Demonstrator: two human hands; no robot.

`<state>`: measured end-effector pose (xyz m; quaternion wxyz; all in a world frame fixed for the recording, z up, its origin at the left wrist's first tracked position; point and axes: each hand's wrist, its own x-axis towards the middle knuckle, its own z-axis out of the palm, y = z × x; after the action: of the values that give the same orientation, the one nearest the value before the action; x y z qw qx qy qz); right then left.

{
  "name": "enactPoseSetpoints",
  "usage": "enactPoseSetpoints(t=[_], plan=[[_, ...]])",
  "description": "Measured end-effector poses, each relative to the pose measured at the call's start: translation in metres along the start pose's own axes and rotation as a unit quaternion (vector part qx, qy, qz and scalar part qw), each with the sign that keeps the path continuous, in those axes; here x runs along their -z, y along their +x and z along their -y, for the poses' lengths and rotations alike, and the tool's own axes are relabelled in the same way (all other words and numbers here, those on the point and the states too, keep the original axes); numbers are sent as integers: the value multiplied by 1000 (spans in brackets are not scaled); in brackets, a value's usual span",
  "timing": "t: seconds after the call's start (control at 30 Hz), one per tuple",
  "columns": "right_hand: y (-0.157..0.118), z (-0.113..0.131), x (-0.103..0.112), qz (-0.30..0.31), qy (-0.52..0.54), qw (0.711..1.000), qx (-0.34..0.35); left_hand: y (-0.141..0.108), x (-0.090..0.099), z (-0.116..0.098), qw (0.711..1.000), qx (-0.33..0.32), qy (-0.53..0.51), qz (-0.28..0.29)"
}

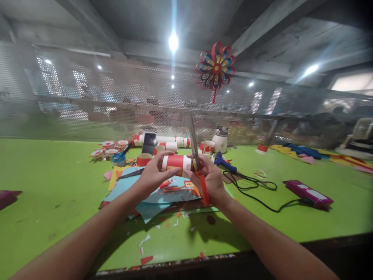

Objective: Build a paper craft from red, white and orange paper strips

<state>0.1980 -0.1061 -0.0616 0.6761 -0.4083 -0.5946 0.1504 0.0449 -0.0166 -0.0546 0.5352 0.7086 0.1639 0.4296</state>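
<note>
My left hand (154,171) is closed round the left end of a red and white paper cup (176,160), which lies on its side above the table. Scissors with orange handles (205,190) are in my right hand (210,179), their blades pointing up and away. The fingers of my right hand also reach the cup's right end; whether they press on it I cannot tell. Below both hands lie light blue paper sheets (122,191) with red and orange paper scraps on top.
Behind are a phone (149,143), white and red paper tubes (167,140), a blue jar (119,160) and a white bottle (220,140). To the right, a blue glue gun (225,162) has a black cord running to a purple power strip (309,193). Scraps litter the green table (262,217).
</note>
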Motion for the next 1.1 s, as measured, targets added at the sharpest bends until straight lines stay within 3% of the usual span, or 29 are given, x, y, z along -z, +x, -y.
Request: enactPoseSetpoints(t=[0.1,0.17,0.3,0.43,0.53,0.67,0.8,1.0,1.1], plan=[[-3,-6,0,30,-33,999,13,0,-2,-1,990,90,-109,12],[-3,-7,1,46,-54,997,16,1,-2,0,983,100,-151,12],[0,-3,2,25,-57,998,-6,3,3,5,995,16,-92,-20],[3,6,2,-29,-36,997,-61,3,7,11,996,-83,5,14],[4,10,3,-33,-27,997,-72,2,7,13,994,-95,31,32],[4,12,3,-22,-49,998,-36,0,2,11,999,-51,10,6],[2,8,4,-2,-51,998,-29,0,-4,9,995,15,-89,-32],[-2,-3,2,18,-60,998,-9,0,-5,6,972,103,-210,-10],[-3,-4,1,26,-64,998,-4,0,-1,5,982,78,-171,2]])
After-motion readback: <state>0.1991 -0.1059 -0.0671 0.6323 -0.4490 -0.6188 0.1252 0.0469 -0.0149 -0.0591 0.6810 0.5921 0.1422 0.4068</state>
